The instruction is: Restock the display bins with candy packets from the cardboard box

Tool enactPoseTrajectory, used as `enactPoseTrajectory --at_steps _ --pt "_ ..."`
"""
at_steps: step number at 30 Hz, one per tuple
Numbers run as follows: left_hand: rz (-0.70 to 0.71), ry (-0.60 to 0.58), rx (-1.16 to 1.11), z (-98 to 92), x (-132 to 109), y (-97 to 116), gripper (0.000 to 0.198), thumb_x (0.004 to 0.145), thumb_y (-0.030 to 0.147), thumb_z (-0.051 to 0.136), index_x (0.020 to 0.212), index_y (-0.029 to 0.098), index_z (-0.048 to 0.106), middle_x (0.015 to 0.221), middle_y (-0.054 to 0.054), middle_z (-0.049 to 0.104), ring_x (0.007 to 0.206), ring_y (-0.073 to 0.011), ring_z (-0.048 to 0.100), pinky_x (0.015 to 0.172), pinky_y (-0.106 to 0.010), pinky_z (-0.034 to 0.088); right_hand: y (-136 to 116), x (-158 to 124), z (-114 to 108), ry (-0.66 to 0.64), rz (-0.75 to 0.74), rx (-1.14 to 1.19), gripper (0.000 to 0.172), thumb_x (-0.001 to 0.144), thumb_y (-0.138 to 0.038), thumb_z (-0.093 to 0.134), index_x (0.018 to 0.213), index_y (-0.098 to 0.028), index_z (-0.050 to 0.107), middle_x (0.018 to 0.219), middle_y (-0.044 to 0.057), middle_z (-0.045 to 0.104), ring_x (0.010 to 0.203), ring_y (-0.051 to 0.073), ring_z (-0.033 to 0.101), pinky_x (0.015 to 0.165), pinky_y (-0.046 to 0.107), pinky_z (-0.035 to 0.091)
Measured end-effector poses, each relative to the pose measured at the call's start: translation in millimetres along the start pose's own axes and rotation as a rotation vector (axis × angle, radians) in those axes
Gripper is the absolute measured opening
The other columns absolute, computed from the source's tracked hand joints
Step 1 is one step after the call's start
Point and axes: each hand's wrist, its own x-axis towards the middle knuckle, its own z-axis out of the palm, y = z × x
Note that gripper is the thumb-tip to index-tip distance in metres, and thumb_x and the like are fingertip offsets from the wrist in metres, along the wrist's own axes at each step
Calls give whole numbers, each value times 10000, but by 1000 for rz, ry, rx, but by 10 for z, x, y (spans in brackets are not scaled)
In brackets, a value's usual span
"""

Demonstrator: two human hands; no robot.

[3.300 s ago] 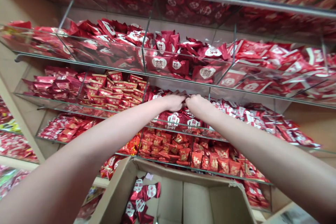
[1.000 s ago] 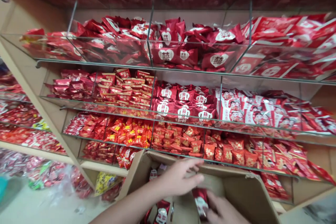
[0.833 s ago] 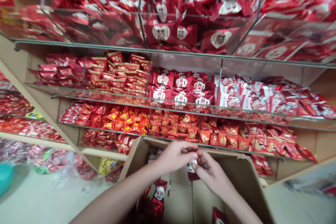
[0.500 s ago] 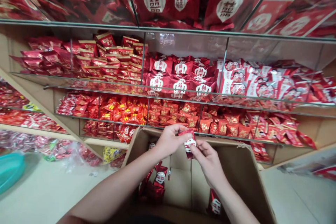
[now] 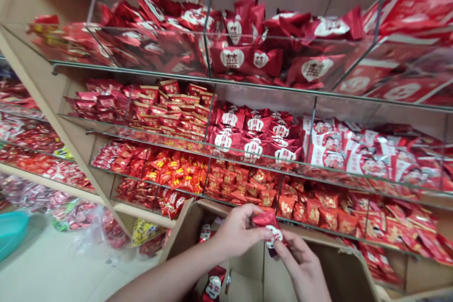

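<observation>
Between my two hands is a small red candy packet (image 5: pixel 268 220) with a white printed label, held above an open cardboard box. My left hand (image 5: pixel 244 231) is closed on its upper left part, thumb across the front. My right hand (image 5: pixel 297 252) pinches its lower right edge between thumb and fingers. Below, inside the cardboard box (image 5: pixel 348 269), more red packets (image 5: pixel 213 284) lie along the left side. My left forearm hides part of the box and of the packets in it.
Glass-fronted shelves (image 5: pixel 262 86) ahead hold red packets sorted into compartments. The box stands close against the lowest shelf. On the floor at left are a teal basin (image 5: pixel 13 232) and plastic bags (image 5: pixel 94 229) of sweets. A wooden upright (image 5: pixel 71 141) divides the shelving.
The view has tipped upward, so the upper shelf shows more and the box sits lower. Both hands keep hold of the packet, which is tilted somewhat differently.
</observation>
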Motion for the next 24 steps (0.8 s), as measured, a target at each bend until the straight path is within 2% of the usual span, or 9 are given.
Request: enactPoseTrajectory --at_steps 3,5,7,10,13,15,18,21,24 --pt "211 56 194 -45 -34 114 244 739 200 590 971 132 556 811 -39 605 731 -126 555 697 -254 447 -264 68 -165 46 -143 -206 254 705 -346 626 918 -208 626 853 45 692 738 172 646 656 220 526" --pt "362 106 305 -81 -43 191 230 779 194 539 1002 139 551 834 -48 599 735 -125 554 702 -250 449 -576 214 -255 69 -284 -353 299 713 -354 614 981 -221 605 895 47 686 757 173 647 665 221 523" --pt "454 147 386 -112 -37 231 198 795 170 512 983 145 565 849 -54 596 742 -125 555 700 -241 448 -954 461 -253 82 -422 -495 331 735 -370 588 1035 -232 579 936 52 671 770 175 638 677 243 513" --pt "511 146 504 -146 -14 210 161 800 147 494 919 147 602 810 -55 593 739 -129 550 688 -235 437 -1513 968 -21 64 -612 -662 289 768 -377 552 1010 -223 588 933 56 656 788 179 616 722 286 484" --pt "525 121 583 -178 5 135 158 798 137 483 886 147 615 770 -52 592 727 -132 543 680 -231 427 -1893 1492 395 10 -758 -826 220 787 -310 542 946 -177 616 924 81 643 839 192 593 773 301 452" --pt "514 117 606 -201 11 85 159 793 135 482 880 144 615 768 -55 596 724 -133 544 677 -228 426 -1996 1771 674 -63 -754 -942 214 781 -270 556 948 -154 623 941 98 646 892 205 583 808 303 429" --pt "472 126 639 -236 16 33 165 784 140 486 878 139 620 754 -57 600 706 -133 549 663 -223 429 -1989 2018 972 -190 -646 -1014 242 774 -247 569 988 -141 609 931 90 668 876 191 601 768 266 435" --pt "437 122 682 -260 22 8 182 779 139 481 885 145 628 753 -54 609 692 -129 552 646 -212 429 -1942 2094 1077 -249 -643 -1051 171 775 -221 558 915 -160 636 895 74 684 849 196 613 742 267 430" --pt "460 60 734 -262 28 -10 198 764 123 479 879 155 637 762 -47 630 710 -130 563 663 -209 429 -1944 2087 1063 -275 -675 -1076 136 767 -200 563 860 -184 661 895 59 690 865 210 610 764 281 415"
